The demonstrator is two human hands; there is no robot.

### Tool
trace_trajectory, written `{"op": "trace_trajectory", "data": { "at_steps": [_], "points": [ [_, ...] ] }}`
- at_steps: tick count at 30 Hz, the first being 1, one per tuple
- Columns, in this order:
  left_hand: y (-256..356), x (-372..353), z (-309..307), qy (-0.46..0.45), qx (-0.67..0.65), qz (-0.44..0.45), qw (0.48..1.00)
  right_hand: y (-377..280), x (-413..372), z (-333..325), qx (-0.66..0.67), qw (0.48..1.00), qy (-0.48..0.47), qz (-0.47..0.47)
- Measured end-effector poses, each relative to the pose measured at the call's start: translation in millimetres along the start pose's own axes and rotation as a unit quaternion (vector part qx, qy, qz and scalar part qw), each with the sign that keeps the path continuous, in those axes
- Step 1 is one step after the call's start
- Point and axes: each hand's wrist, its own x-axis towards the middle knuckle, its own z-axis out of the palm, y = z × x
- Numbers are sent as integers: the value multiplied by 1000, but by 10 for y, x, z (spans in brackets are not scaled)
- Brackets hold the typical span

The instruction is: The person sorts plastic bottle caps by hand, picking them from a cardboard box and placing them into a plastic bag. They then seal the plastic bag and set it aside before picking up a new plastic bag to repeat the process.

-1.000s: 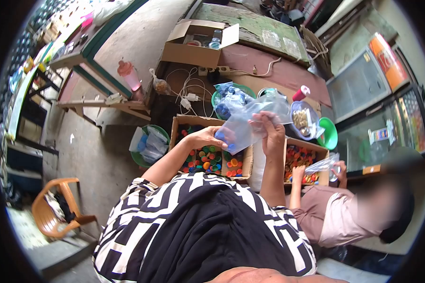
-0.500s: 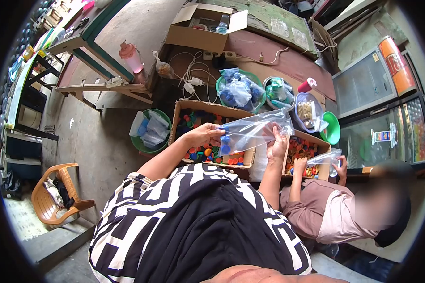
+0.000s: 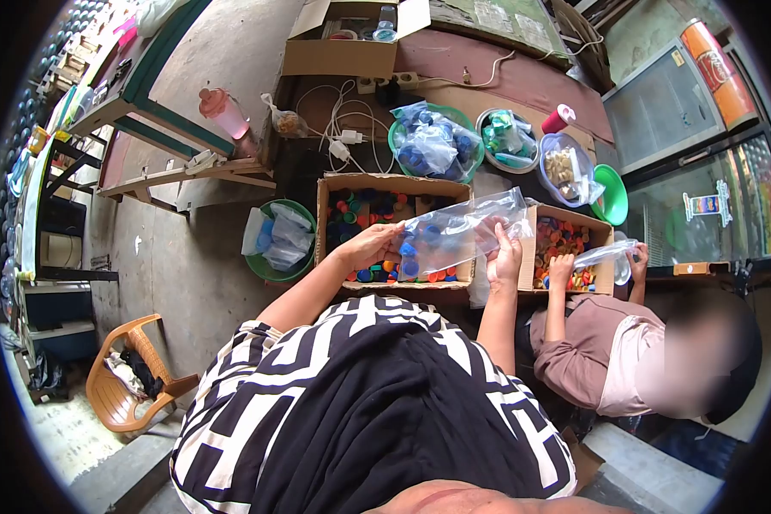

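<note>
A clear plastic bag (image 3: 463,231) is stretched between my two hands, with a few blue bottle caps (image 3: 410,257) gathered at its left end. My left hand (image 3: 375,243) pinches that end. My right hand (image 3: 505,259) grips the bag near its other end, fingers pointing up. Below the bag stands a cardboard box (image 3: 320,224) of mixed coloured bottle caps, red, green, orange and blue. To its right, a smaller cardboard box (image 3: 528,248) holds more caps, mostly red and yellow.
A person (image 3: 591,338) at my right holds another clear bag (image 3: 610,253). Beyond the boxes sit a green basin (image 3: 476,156) of bagged blue caps and a purple basin (image 3: 546,184). A green bucket (image 3: 261,270) stands left. White cables (image 3: 349,137) trail behind.
The view has shifted slightly, so the boxes and the person appear farther right. My hands keep hold of the bag, with little change in their grip.
</note>
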Motion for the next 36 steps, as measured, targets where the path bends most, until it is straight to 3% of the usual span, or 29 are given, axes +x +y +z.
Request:
{"op": "trace_trajectory", "data": {
  "at_steps": [4,7,11,19,36],
  "points": [
    [-26,-40,-54,-28,-51,21,998,25,-28,-34,1,1000,15,2],
    [-46,-74,-35,-4,22,41,999,30,-51,-47,1,1000,20,0],
    [-81,-60,-77,23,-1,10,1000,38,-86,-46,-11,1000,22,1],
    [-200,13,-62,20,-2,59,998,19,-148,-55,-11,1000,15,-1],
    [-374,38,-16,45,-76,31,996,-56,-93,-113,-29,999,-18,6]
  ]
}}
